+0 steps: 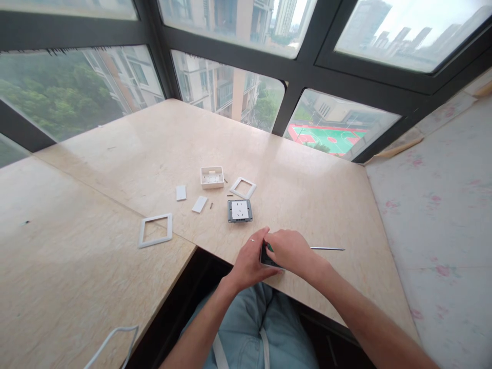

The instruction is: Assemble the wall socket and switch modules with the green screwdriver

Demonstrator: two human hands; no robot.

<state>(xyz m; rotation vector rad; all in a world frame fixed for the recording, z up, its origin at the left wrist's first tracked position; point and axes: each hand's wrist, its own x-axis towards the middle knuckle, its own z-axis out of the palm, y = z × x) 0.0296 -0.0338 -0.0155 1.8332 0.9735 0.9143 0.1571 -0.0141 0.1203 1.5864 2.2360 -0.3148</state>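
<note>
Step in hand: Apparently close finger work on a dark unit [268, 260], steadied from one side and worked from the other.
Left hand [249, 260]: Wrapped around the unit's left side, grasping firmly, with digits above and below.
Right hand [291, 249]: Curled over the unit's right part, fingertips at its dark face; cannot tell whether pinching anything.
Green patch [270, 247]: Glimpsed beneath the right fingers; too covered to identify.
Metal shaft [328, 249]: Thin and straight, pointing toward the counter's right edge from behind the right hand; cannot tell whether gripped.
Next move: Seems to call for a steady left hold and fine, light pressure from the right fingertips.
Unit's place: At the near edge of the pale counter [307, 179], just right of its inner corner.
Unit's look: Dark-faced, pale along the lower rim, largely hidden by fingers.
Beyond the hands: Socket module [240, 210] nearest, then white box [212, 185] and white frame [251, 192] farther from the near edge.
</note>
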